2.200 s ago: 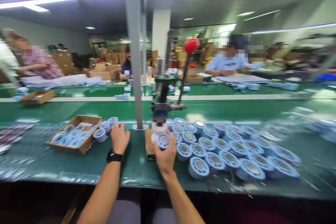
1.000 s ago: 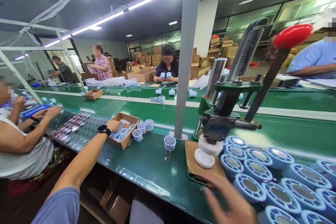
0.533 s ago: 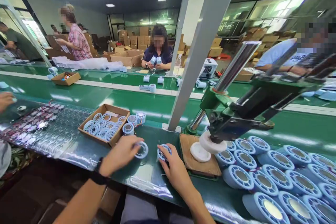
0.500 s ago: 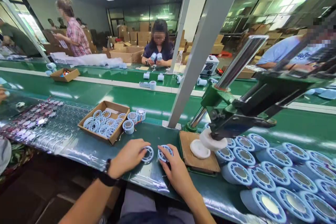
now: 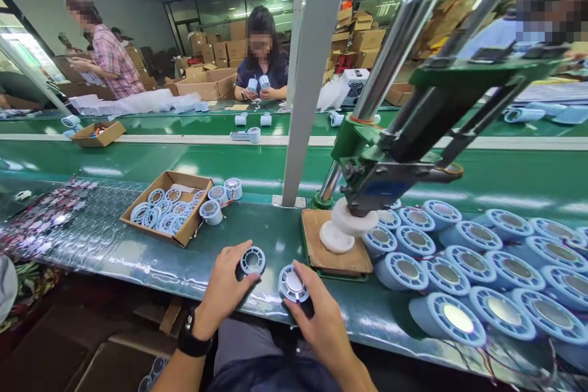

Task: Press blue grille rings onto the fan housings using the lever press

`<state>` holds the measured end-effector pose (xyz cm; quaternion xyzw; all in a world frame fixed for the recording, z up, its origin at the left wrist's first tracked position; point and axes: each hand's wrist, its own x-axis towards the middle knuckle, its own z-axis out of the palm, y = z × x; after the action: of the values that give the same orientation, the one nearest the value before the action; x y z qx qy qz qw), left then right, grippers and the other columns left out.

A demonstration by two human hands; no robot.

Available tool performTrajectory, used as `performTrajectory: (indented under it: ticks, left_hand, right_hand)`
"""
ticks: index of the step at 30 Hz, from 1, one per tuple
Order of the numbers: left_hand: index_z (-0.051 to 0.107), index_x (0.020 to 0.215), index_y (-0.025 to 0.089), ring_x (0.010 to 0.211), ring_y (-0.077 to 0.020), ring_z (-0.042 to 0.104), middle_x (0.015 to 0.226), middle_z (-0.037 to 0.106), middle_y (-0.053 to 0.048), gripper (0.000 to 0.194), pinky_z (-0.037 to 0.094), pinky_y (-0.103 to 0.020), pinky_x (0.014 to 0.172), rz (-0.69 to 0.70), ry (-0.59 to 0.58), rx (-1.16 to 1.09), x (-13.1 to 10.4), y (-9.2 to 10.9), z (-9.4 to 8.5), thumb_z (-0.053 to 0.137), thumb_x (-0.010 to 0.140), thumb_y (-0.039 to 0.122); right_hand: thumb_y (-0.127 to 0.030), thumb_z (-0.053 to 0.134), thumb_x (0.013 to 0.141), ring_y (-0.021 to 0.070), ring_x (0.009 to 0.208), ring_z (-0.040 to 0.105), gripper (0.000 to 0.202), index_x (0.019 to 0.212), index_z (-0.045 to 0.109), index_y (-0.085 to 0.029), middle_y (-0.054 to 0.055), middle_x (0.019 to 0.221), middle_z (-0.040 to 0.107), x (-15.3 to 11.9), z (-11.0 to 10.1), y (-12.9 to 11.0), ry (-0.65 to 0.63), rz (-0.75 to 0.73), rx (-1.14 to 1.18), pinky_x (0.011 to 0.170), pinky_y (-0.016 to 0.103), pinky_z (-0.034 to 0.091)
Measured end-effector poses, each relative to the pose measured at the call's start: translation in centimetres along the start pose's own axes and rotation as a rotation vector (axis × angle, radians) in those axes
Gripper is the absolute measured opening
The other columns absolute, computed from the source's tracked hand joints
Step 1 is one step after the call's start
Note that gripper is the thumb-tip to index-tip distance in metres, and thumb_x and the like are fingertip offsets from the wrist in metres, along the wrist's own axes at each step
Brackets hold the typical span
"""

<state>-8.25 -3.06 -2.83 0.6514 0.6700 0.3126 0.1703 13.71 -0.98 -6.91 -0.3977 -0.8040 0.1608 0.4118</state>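
Over the front of the green worktop, my left hand (image 5: 227, 282) has its thumb and fingers closed around the edge of a light blue slotted ring (image 5: 252, 261). Just to the right, my right hand (image 5: 319, 306) grips a round light blue motor housing (image 5: 294, 283) with a silver disc in its face. The two pieces are apart, faces up. A hand press with a white round pressing head (image 5: 353, 218) stands to the right, above a white round seat (image 5: 337, 237) on a brown board (image 5: 312, 239).
A cardboard box (image 5: 184, 237) of blue rings sits at the left, with several small housings (image 5: 211, 212) beside it. Rows of blue housings (image 5: 445, 272) fill the right side. A grey post (image 5: 298, 104) rises behind the worktop. Across the belt a co-worker (image 5: 261, 64) holds blue parts.
The camera view has shifted, and both hands appear lower. My right hand has tilted its housing so that the silver disc shows; the left hand's ring now shows more fully.
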Motion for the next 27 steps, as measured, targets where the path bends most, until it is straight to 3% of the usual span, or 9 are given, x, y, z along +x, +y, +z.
performTrajectory:
  ticks: [2, 5, 8, 12, 17, 20, 22, 25, 27]
  left_hand:
    - [0.047, 0.142, 0.024, 0.112, -0.0240, 0.061, 0.127, 0.065, -0.008, 0.069, 0.051, -0.043, 0.100, -0.005, 0.001, -0.095, -0.2, 2.1, 0.7, 0.072, 0.077, 0.018]
    - [0.043, 0.145, 0.026, 0.116, -0.0248, 0.059, 0.129, 0.064, -0.007, 0.076, 0.049, -0.042, 0.103, 0.124, -0.079, -0.122, -0.6, 5.0, 1.8, 0.073, 0.076, 0.018]
    - [0.046, 0.143, 0.025, 0.121, -0.0274, 0.057, 0.132, 0.062, -0.008, 0.072, 0.048, -0.045, 0.105, 0.205, -0.095, -0.093, -0.7, 6.4, 2.8, 0.070, 0.076, 0.016]
    - [0.047, 0.140, 0.025, 0.121, -0.0268, 0.056, 0.131, 0.061, -0.009, 0.067, 0.048, -0.045, 0.105, 0.150, -0.072, -0.141, -0.7, 6.3, 3.8, 0.067, 0.077, 0.015]
    - [0.045, 0.140, 0.026, 0.120, -0.0278, 0.057, 0.130, 0.061, -0.009, 0.074, 0.046, -0.048, 0.106, -0.039, 0.036, -0.224, -1.3, 6.1, 5.0, 0.070, 0.071, 0.013]
    - [0.045, 0.139, 0.027, 0.115, -0.0272, 0.060, 0.126, 0.063, -0.008, 0.077, 0.048, -0.047, 0.103, -0.114, 0.078, -0.247, -1.6, 6.4, 5.3, 0.070, 0.068, 0.011]
    - [0.045, 0.139, 0.027, 0.114, -0.0272, 0.060, 0.125, 0.063, -0.008, 0.077, 0.048, -0.047, 0.102, -0.120, 0.079, -0.251, -1.6, 6.4, 5.4, 0.070, 0.068, 0.011]
    - [0.042, 0.142, 0.025, 0.120, -0.0284, 0.057, 0.129, 0.060, -0.010, 0.073, 0.047, -0.047, 0.104, -0.068, 0.068, -0.254, -1.8, 6.2, 6.0, 0.068, 0.074, 0.016]
    - [0.040, 0.144, 0.024, 0.129, -0.0287, 0.052, 0.137, 0.055, -0.013, 0.064, 0.044, -0.048, 0.108, -0.012, 0.055, -0.251, -2.2, 6.0, 6.7, 0.062, 0.083, 0.023]
  right_hand:
    - [-0.023, 0.059, 0.090, 0.0197, 0.117, 0.063, 0.064, 0.149, 0.035, -0.020, 0.010, 0.130, 0.061, -0.1, 0.2, -0.2, 0.040, 0.034, 0.010, 0.096, 0.028, 0.056]
    - [-0.017, 0.055, 0.087, 0.0194, 0.117, 0.064, 0.070, 0.152, 0.029, -0.018, 0.010, 0.130, 0.062, -0.3, 0.5, -0.1, 0.069, 0.067, 0.023, 0.095, 0.028, 0.057]
    - [-0.013, 0.049, 0.084, 0.0192, 0.118, 0.063, 0.070, 0.152, 0.030, -0.016, 0.011, 0.134, 0.059, -0.5, 0.7, 0.1, 0.079, 0.094, 0.057, 0.095, 0.028, 0.057]
    - [-0.013, 0.050, 0.083, 0.0188, 0.115, 0.065, 0.073, 0.153, 0.029, -0.016, 0.011, 0.132, 0.061, -0.6, 0.9, 0.3, 0.058, 0.139, 0.116, 0.095, 0.028, 0.057]
    - [-0.012, 0.050, 0.084, 0.0199, 0.120, 0.062, 0.062, 0.146, 0.044, -0.016, 0.010, 0.134, 0.059, -0.5, 0.7, 0.4, 0.040, 0.122, 0.094, 0.101, 0.032, 0.054]
    - [-0.011, 0.052, 0.083, 0.0186, 0.118, 0.063, 0.072, 0.152, 0.033, -0.016, 0.010, 0.133, 0.060, -0.6, 0.7, 0.5, 0.057, 0.132, 0.105, 0.098, 0.030, 0.056]
    - [-0.010, 0.052, 0.083, 0.0183, 0.117, 0.064, 0.075, 0.154, 0.029, -0.017, 0.010, 0.132, 0.061, -0.7, 1.1, 0.6, 0.055, 0.132, 0.106, 0.098, 0.029, 0.056]
    - [-0.009, 0.049, 0.083, 0.0194, 0.119, 0.063, 0.066, 0.147, 0.041, -0.015, 0.011, 0.133, 0.060, -0.9, 1.4, 0.6, 0.017, 0.121, 0.074, 0.101, 0.032, 0.055]
    - [-0.008, 0.048, 0.081, 0.0211, 0.121, 0.061, 0.061, 0.142, 0.048, -0.012, 0.013, 0.134, 0.059, -0.2, 0.3, 0.2, -0.066, 0.107, 0.026, 0.102, 0.034, 0.055]
